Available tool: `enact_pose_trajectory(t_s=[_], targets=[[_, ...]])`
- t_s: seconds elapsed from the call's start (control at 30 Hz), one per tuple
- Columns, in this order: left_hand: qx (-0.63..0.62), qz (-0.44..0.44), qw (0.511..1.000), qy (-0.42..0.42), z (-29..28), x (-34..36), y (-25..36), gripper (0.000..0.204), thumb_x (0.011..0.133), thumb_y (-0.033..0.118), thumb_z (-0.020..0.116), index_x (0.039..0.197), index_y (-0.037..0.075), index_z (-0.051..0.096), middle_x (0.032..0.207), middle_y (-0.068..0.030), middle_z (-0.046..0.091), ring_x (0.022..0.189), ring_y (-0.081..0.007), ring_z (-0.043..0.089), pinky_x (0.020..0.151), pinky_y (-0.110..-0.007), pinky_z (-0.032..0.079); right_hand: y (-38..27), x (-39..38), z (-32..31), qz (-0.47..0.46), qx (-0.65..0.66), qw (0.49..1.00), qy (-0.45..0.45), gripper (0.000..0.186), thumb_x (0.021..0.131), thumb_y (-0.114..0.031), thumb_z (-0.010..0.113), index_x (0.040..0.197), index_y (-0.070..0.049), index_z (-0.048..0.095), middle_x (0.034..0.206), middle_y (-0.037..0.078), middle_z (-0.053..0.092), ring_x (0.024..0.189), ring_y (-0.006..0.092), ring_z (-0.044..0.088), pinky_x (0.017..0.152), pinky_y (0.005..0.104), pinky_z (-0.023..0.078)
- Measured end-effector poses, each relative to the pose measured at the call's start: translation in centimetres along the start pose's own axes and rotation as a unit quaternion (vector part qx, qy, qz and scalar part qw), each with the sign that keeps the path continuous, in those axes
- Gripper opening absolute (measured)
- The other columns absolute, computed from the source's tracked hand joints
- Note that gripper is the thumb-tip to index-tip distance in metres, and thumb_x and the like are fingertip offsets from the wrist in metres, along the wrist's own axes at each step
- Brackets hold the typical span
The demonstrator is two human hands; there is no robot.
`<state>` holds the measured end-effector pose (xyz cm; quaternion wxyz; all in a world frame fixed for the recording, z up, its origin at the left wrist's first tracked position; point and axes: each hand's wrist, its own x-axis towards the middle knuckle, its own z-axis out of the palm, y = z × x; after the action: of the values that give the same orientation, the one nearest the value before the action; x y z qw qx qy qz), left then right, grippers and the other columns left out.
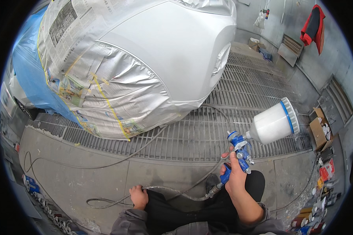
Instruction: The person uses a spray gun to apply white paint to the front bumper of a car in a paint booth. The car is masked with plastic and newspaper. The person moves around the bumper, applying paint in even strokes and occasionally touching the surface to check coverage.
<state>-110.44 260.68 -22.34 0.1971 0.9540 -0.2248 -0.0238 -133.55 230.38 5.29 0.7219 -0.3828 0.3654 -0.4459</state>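
The right hand (235,174) is gripping the blue handle of a spray gun (239,152) with fingers curled tight, holding it upright at arm's length with its white cup (272,123) tilting to the right. The left hand (139,197) is closing around the grey air hose (172,192), which is running from the gun's base and looping over the concrete floor (86,176). At the right edge, spray cans (325,172) and an open cardboard box (319,129) are lying in a row. Farther off, a metal floor grate (200,133) is stretching under a silver car (176,51), whose wheel area is sitting masked with newspaper (106,94) and blue sheeting (31,70). A red jacket (313,27) is hanging on the grey wall.
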Motion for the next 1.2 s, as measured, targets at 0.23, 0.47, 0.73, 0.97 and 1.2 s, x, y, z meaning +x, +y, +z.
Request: enact_pose_trajectory(t_s=[0.23, 0.47, 0.73, 0.97, 1.2], targets=[[-0.005, -0.007, 1.000, -0.003, -0.1, 0.0, -0.1, 0.023, 0.086, 0.017, 0.071, 0.106, 0.006, 0.071, 0.108, -0.0171, 0.067, 0.108, -0.0419, 0.056, 0.093, -0.050, 0.049, -0.2, -0.1, 0.6, 0.066, -0.005, 0.998, 0.006, 0.028, 0.106, -0.021, 0.062, 0.131, -0.010, 0.059, 0.102, 0.007, 0.066, 0.059, 0.0136, 0.054, 0.052, 0.0276, 0.045], [-0.004, 0.001, 1.000, 0.005, 0.0, -0.1, -0.3, 0.021, 0.085, 0.016, 0.070, 0.104, 0.007, 0.072, 0.106, -0.0166, 0.067, 0.107, -0.0415, 0.057, 0.093, -0.050, 0.049, 0.6, 0.0, 0.4, 0.099, -0.010, 0.995, 0.001, 0.028, 0.105, -0.021, 0.063, 0.131, -0.010, 0.059, 0.101, 0.007, 0.066, 0.059, 0.0144, 0.053, 0.052, 0.0281, 0.045], [-0.001, 0.005, 1.000, 0.006, -0.1, -0.2, -0.3, 0.021, 0.084, 0.016, 0.071, 0.104, 0.008, 0.072, 0.107, -0.0165, 0.067, 0.108, -0.0413, 0.056, 0.094, -0.050, 0.049, 1.5, 0.3, 0.0, 0.119, -0.043, 0.992, -0.012, 0.028, 0.106, -0.030, 0.063, 0.128, -0.014, 0.060, 0.101, 0.006, 0.067, 0.058, 0.0156, 0.054, 0.053, 0.0306, 0.045], [-0.015, 0.006, 1.000, 0.009, -0.2, -0.2, -0.3, 0.021, 0.084, 0.014, 0.070, 0.103, 0.007, 0.072, 0.106, -0.0169, 0.066, 0.107, -0.0412, 0.056, 0.094, -0.050, 0.049, 1.0, -0.1, 0.7, 0.131, -0.026, 0.991, 0.004, 0.028, 0.106, -0.022, 0.062, 0.131, -0.009, 0.059, 0.100, 0.007, 0.068, 0.059, 0.0155, 0.054, 0.052, 0.0290, 0.045], [-0.023, 0.008, 1.000, 0.013, -0.1, -0.2, -0.1, 0.021, 0.084, 0.013, 0.069, 0.103, 0.007, 0.072, 0.105, -0.0170, 0.066, 0.106, -0.0417, 0.056, 0.093, -0.051, 0.049, 1.1, -0.3, 0.6, 0.103, -0.037, 0.994, -0.009, 0.028, 0.105, -0.023, 0.062, 0.130, -0.010, 0.060, 0.099, 0.007, 0.067, 0.058, 0.0152, 0.053, 0.052, 0.0295, 0.045]])
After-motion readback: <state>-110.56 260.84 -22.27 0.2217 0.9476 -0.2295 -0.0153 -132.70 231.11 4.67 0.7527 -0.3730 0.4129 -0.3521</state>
